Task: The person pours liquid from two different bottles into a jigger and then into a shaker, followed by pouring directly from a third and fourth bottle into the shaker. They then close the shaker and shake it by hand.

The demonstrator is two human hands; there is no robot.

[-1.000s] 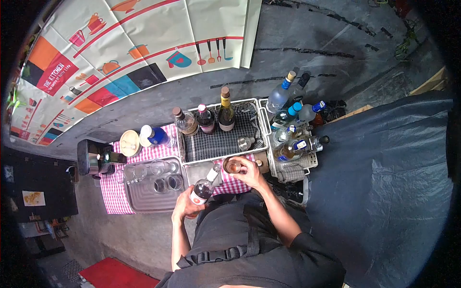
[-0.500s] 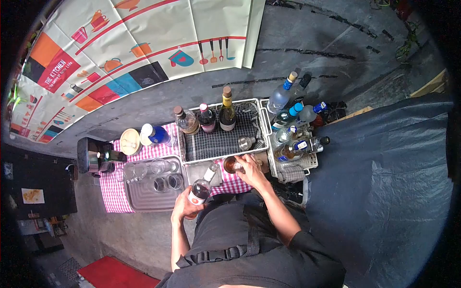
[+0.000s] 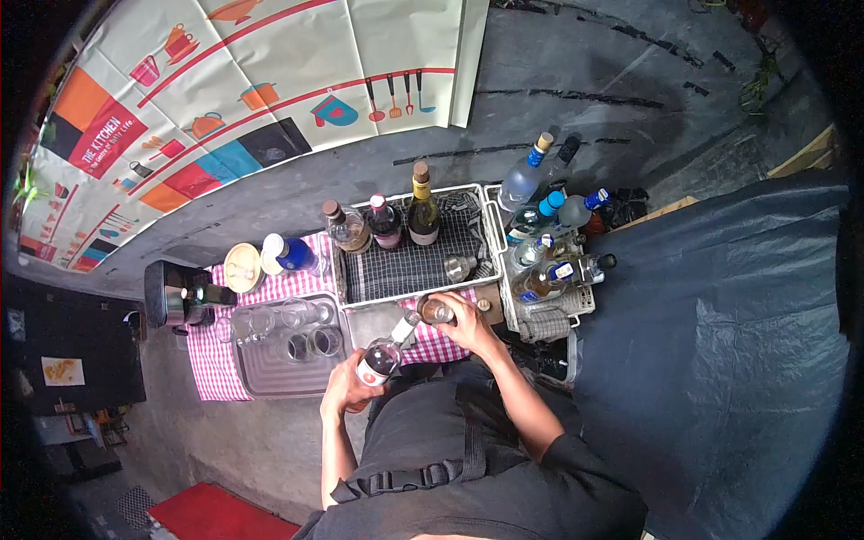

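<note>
My left hand (image 3: 344, 387) is wrapped round a dark bottle with a white label (image 3: 378, 362), tilted with its neck toward the right. A small glass (image 3: 436, 310) is held in my right hand (image 3: 470, 326), close to the bottle's mouth. Whether they touch, and whether liquid is passing between them, I cannot tell. Below the two is a pink checked cloth (image 3: 436, 348), beside a grey metal surface (image 3: 369, 322).
A white wire basket (image 3: 396, 295) holds several bottles and a metal jigger-like cup (image 3: 458, 267). Another rack (image 3: 589, 301) at the right is crowded with bottles. On the left, a tray (image 3: 279, 378) carries several glasses, near a black appliance (image 3: 167, 292).
The bottle in my left hand has moved right and tilted further, its neck now near the glass. My right hand has tipped the glass slightly toward it.
</note>
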